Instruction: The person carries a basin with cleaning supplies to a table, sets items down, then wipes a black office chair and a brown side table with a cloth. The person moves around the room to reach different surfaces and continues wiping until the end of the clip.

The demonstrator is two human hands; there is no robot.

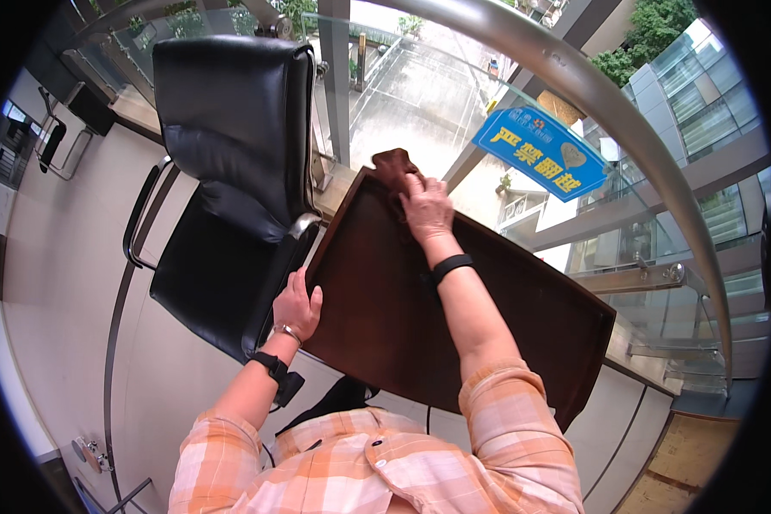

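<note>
Before me stands a dark brown wooden table [372, 308] with a raised rim around its top. My right hand [428, 209] presses a brown cloth [395, 168] against the table's far left corner, and part of the cloth laps over the rim. At the table's left edge is my left hand [297, 308], its fingers apart and its thumb toward the tabletop. Nothing shows in that hand; whether its palm touches the edge I cannot tell.
A black leather armchair [231, 193] stands close on the table's left. Beyond the table runs a glass balustrade with a curved metal handrail [591, 83]. A blue sign [540, 153] with writing is on the glass. Tiled floor [70, 212] stretches to the left.
</note>
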